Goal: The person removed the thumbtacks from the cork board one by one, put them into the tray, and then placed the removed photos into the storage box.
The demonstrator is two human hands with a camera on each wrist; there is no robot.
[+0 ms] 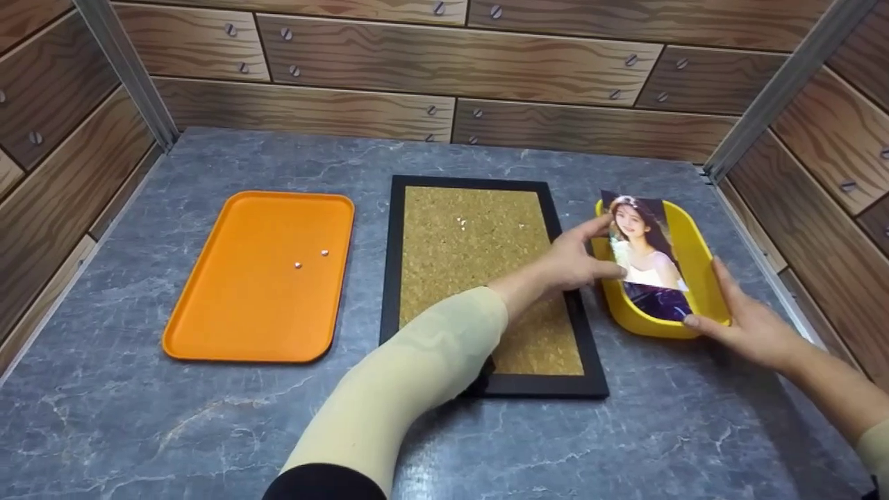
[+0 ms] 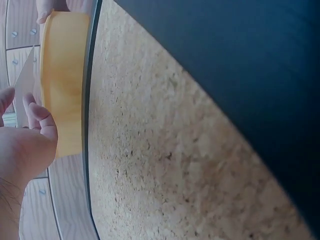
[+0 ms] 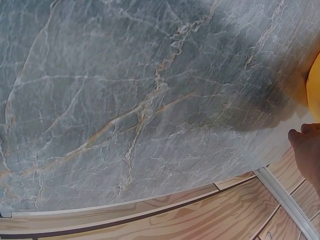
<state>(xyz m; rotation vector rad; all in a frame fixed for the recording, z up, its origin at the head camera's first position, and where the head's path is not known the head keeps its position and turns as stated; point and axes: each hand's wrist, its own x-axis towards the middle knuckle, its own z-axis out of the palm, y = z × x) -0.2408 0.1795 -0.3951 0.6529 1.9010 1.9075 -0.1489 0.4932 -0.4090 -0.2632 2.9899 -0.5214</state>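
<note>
A printed photo (image 1: 647, 243) of a person in a white top lies tilted over a yellow bin (image 1: 694, 243). My left hand (image 1: 569, 260) pinches the photo along its left edge; in the left wrist view the pale sheet (image 2: 24, 95) shows between thumb and fingers. With my right hand (image 1: 753, 330) I hold the bin's right front side, fingers outside the wall and thumb at the front rim beside the photo's lower corner. The right wrist view catches only part of that hand (image 3: 309, 150) next to the bin (image 3: 314, 90).
A black-framed cork board (image 1: 451, 278) lies under my left forearm, with a few small pale bits (image 1: 462, 223) on it. To its left is an orange tray (image 1: 257, 278) bearing two small silvery balls (image 1: 298, 265). Wood-patterned walls (image 1: 444, 62) enclose the grey marbled table (image 1: 173, 430).
</note>
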